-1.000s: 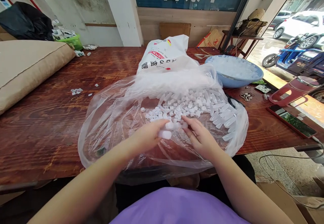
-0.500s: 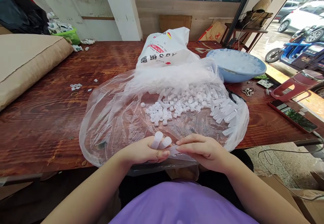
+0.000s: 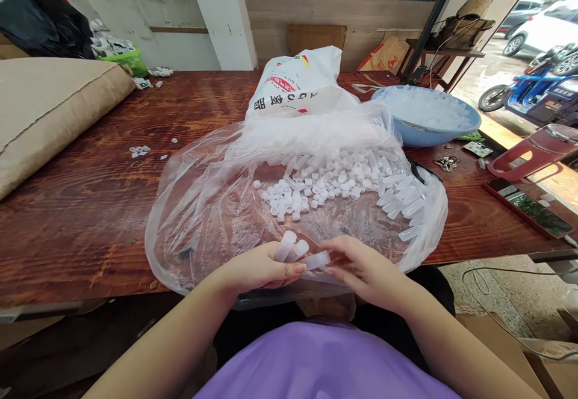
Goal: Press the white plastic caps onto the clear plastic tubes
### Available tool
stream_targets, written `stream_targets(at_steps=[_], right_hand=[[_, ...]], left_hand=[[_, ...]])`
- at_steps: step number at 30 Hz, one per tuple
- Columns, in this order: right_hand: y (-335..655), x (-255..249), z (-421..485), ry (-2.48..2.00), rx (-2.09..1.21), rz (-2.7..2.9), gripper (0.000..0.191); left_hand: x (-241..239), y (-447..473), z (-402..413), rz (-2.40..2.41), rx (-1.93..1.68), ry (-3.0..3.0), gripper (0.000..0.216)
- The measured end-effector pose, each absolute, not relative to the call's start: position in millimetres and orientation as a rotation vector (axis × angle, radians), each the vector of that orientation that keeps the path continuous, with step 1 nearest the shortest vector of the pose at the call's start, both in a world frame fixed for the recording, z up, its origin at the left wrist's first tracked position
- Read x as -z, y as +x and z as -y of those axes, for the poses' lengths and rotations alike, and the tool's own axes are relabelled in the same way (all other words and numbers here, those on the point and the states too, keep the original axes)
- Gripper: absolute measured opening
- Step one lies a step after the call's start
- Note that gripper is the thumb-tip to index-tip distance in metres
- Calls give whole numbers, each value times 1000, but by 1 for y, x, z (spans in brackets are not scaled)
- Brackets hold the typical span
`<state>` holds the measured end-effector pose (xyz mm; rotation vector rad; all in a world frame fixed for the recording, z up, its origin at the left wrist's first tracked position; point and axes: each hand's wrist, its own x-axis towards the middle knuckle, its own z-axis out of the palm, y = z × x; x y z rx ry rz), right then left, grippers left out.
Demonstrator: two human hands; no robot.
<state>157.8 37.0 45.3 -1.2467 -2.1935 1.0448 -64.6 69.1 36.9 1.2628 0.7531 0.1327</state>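
My left hand is closed around a few translucent white plastic tubes. Two of these tubes point up and away between thumb and fingers, with whitish round ends. A third tube sticks out to the right from the same hand. Around its far end, my right hand has its fingers and thumb spread; whether they touch it I cannot tell. Beyond both hands, small white caps lie heaped on a clear plastic bag. More loose tubes lie to the right of the caps.
Behind the bag stands a printed white sack. A blue basin full of translucent pieces is at the back right. Along the right edge are keys, a phone and a pink bottle. A large tan package lies at left.
My right fingers have parted and drawn slightly back from the third tube, whose end now shows. The left hand still grips the tubes. The view has shifted a little.
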Motion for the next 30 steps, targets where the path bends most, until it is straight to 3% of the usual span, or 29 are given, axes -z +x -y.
stream_targets(at_steps=[2, 5, 12, 16, 19, 22, 26, 30], right_hand=[[159, -45, -34, -1277, -1125, 2213, 22], [161, -44, -30, -1399, -1211, 2156, 35], [167, -40, -21, -1337, -1236, 2138, 16], [161, -23, -17, -1601, -1221, 2002, 31], [164, -15, -13, -1515, -1122, 1927, 30], [174, -14, -8, -1326, -814, 2139, 25], [177, -5, -3, -1168, -394, 2367, 38], [169, 10, -1, -1452, -596, 2175, 45]], left_hand=[[-37, -63, -67, -751, -113, 1298, 37], [-38, -58, -64, -770, -110, 1397, 35], [-42, -42, -49, -840, -101, 1509, 29], [-32, -30, -35, -1012, -74, 1704, 18], [-27, -26, -32, -1004, -86, 1691, 19], [-30, -25, -35, -923, -120, 1533, 23], [-36, -20, -34, -830, -50, 1499, 23], [-33, -9, -27, -912, -68, 1558, 18]])
